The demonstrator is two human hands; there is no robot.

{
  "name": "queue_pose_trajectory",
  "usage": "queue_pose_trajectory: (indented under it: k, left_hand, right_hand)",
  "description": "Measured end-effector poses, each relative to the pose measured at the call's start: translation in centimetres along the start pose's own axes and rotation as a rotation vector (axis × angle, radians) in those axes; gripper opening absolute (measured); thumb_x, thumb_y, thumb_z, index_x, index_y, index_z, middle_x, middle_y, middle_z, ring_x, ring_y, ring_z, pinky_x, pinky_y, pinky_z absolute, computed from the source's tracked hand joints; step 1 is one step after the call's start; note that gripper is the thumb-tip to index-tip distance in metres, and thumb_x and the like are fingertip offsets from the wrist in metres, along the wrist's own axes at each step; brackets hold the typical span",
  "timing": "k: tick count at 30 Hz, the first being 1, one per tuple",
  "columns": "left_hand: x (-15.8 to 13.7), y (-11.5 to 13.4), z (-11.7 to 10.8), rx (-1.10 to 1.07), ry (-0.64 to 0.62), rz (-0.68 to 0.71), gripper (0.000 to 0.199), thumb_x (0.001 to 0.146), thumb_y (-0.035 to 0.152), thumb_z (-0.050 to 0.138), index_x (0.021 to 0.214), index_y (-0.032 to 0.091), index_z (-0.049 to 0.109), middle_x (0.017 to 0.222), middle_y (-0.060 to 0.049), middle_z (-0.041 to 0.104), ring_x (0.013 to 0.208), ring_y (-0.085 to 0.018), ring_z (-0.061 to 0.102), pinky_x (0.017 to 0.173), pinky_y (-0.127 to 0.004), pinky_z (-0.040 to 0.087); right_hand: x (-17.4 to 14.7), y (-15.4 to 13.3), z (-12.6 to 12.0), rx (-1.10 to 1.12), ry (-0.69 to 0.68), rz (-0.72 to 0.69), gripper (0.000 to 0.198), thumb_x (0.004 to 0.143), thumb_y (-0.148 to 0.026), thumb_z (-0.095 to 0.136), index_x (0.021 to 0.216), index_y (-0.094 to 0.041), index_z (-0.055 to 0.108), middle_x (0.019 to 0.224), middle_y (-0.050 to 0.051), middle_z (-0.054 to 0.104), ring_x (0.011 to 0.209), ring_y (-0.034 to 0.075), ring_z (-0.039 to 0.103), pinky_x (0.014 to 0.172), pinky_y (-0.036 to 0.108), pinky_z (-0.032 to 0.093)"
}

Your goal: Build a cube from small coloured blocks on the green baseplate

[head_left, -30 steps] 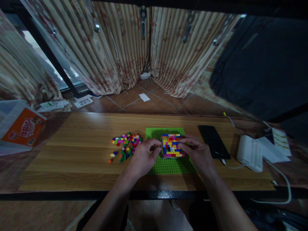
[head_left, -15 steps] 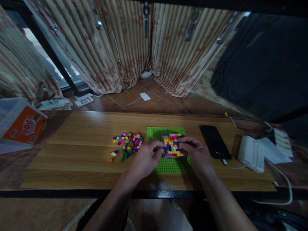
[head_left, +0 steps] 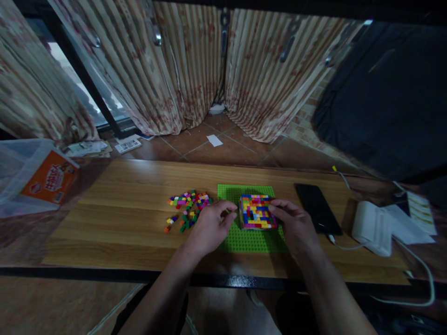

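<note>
My left hand (head_left: pixel 211 226) hangs just beside the block (head_left: pixel 258 218), thumb and forefinger curled with a small gap between their tips. My right hand (head_left: pixel 299 229) has its thumb and fingertips drawn close at the block's right edge; I cannot tell whether they pinch a brick there. The block, built of many colours, sits on the green plate (head_left: pixel 253 244), right of its middle, with a dark spot in its top.

Left of the plate, loose bricks (head_left: pixel 180 201) lie scattered on the tabletop (head_left: pixel 115 223), some partly behind my left hand. To my right is a black phone (head_left: pixel 317 209), with a white cable (head_left: pixel 349 248) at its near end, then a white box (head_left: pixel 373 228) and some papers (head_left: pixel 407 223). A clear bin (head_left: pixel 17 186) with an orange label stands beyond the tabletop's left end.
</note>
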State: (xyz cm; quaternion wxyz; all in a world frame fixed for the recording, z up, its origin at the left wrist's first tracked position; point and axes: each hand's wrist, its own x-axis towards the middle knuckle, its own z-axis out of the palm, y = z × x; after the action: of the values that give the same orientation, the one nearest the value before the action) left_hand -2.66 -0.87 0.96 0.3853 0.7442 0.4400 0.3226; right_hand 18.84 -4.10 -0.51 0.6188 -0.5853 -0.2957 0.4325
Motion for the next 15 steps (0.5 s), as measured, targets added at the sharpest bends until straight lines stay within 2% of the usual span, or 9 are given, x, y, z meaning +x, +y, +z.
queue_pose_trajectory:
  k: [5,9,12,15]
  left_hand:
    - [0.3,-0.6,-1.2,-0.015,0.077,-0.028,0.014,0.087,0.019,0.057,0.093,0.018,0.069,0.082,-0.002,0.071,0.067,-0.012,0.061,0.062,-0.023,0.047]
    - [0.4,-1.3,-2.8,-0.022,0.182,-0.067,0.015,0.087,0.019,0.055,0.091,0.017,0.069,0.082,-0.002,0.071,0.069,-0.013,0.063,0.064,-0.023,0.048]
    - [0.2,-1.9,-4.4,-0.019,0.292,-0.137,0.017,0.087,0.019,0.054,0.092,0.015,0.07,0.085,-0.004,0.072,0.073,-0.015,0.065,0.069,-0.024,0.05]
    - [0.0,-2.9,-6.0,0.052,0.38,-0.21,0.019,0.086,0.017,0.053,0.091,0.014,0.071,0.088,-0.006,0.074,0.08,-0.016,0.068,0.075,-0.026,0.052]
  right_hand:
    - [0.4,-0.6,-0.1,0.059,0.214,-0.15,0.017,0.063,-0.028,0.082,0.074,-0.02,0.071,0.08,0.0,0.07,0.072,0.013,0.063,0.065,0.026,0.049]
    - [-0.9,-1.0,1.2,-0.118,0.279,-0.426,0.011,0.072,-0.028,0.078,0.077,-0.019,0.073,0.077,0.0,0.069,0.07,0.013,0.062,0.065,0.027,0.049]
    - [-3.0,-1.1,2.7,-0.255,0.165,-0.649,0.005,0.079,-0.024,0.073,0.081,-0.02,0.072,0.08,0.001,0.07,0.074,0.015,0.064,0.069,0.03,0.052]
    - [-5.5,-0.7,4.6,-0.371,-0.12,-0.747,0.008,0.082,-0.017,0.069,0.087,-0.023,0.071,0.087,0.001,0.07,0.082,0.016,0.066,0.074,0.029,0.053]
